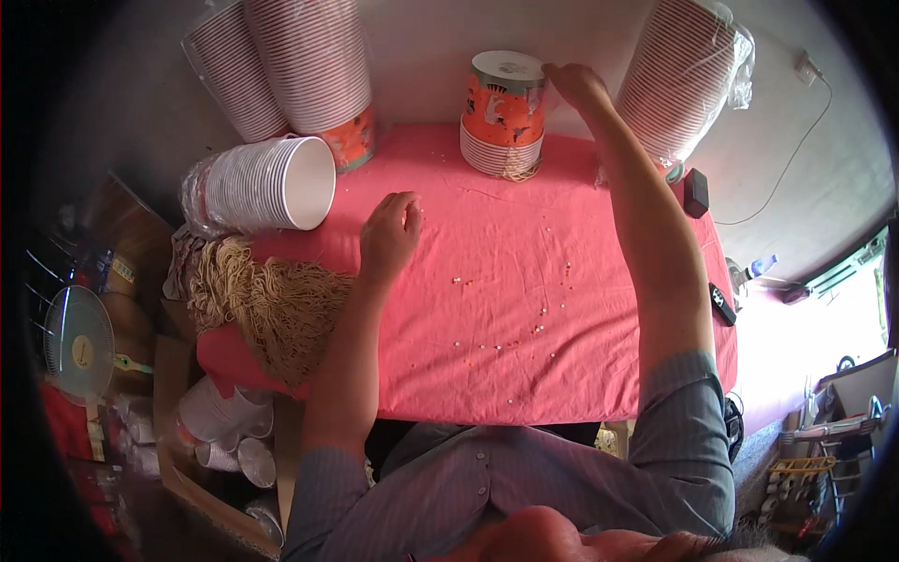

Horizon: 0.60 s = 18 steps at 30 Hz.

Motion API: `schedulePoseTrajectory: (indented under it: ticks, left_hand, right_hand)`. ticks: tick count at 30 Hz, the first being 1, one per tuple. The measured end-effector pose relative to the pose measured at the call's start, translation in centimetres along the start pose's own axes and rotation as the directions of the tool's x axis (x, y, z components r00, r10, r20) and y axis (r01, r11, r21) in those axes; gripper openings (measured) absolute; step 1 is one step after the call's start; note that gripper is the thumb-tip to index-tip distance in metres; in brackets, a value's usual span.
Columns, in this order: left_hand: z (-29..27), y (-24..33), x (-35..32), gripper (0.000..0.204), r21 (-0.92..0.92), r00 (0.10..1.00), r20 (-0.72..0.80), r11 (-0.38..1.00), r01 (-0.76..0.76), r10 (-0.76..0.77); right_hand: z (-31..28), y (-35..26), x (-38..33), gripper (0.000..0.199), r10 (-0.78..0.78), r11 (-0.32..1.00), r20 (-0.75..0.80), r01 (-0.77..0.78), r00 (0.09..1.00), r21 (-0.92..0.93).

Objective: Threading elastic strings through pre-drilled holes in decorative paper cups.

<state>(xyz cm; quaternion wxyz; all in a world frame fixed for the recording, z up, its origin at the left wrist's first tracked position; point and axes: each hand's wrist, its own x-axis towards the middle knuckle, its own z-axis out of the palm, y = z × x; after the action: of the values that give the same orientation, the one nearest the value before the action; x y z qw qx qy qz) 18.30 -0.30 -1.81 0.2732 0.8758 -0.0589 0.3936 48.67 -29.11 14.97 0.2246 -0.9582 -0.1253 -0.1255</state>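
Head view: where is the orange bucket stack [503,112] standing?

It's standing at the far edge of the pink tablecloth [487,225], right of the cloth's middle. Its base is facing up, its white rims [501,156] are crowding together at the bottom, and a tan cord [524,172] is lying by them.

And the hands?

The right hand [576,84] is hovering over the cloth's far edge, right beside the upturned base. Its fingertips are sitting close together, but I cannot tell whether they're pinching anything. The left hand [391,234] is hanging over the cloth's left half, fingers curling loosely; I cannot tell whether they're holding something thin.

How are you judging the stack's handling?

It's looking like coated paper: fairly light, stiff-walled, slightly slippery. I'm guessing the wall would be denting under a hard pinch, and the nested buckets might be sliding apart if lifted by the top one only.

So where are you gripping?

I'm favouring both palms around the wall, just above the rims.
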Motion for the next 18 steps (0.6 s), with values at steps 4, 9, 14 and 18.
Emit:
schedulePoseTrajectory:
  ticks: [4, 9, 14, 18]
  left_hand:
    - [-2.5, -1.1, -2.1, 0.012, 0.053, 0.995, 0.033, 0.995, 0.088, -0.089]
    - [-2.0, -0.7, -1.4, 0.010, 0.038, 0.993, 0.055, 0.994, 0.099, -0.101]
    - [-1.6, -0.4, -0.6, 0.008, 0.009, 1.000, -0.013, 1.000, 0.028, -0.028]
    - [-3.1, -0.7, -1.0, 0.009, 0.069, 0.999, -0.031, 0.998, 0.012, -0.010]
  right_hand:
    - [2.2, -9.4, -4.3, 0.069, -0.206, 0.978, -0.164, 0.199, 0.965, -0.064]
    - [4.3, -11.5, -3.8, 0.077, -0.335, 0.920, 0.025, 0.333, 0.942, -0.207]
    - [5.8, -9.7, -1.3, 0.065, -0.373, 0.818, 0.170, 0.410, 0.912, -0.404]
    - [4.2, -12.3, -3.5, 0.072, -0.320, 0.887, 0.204, 0.368, 0.925, -0.277]
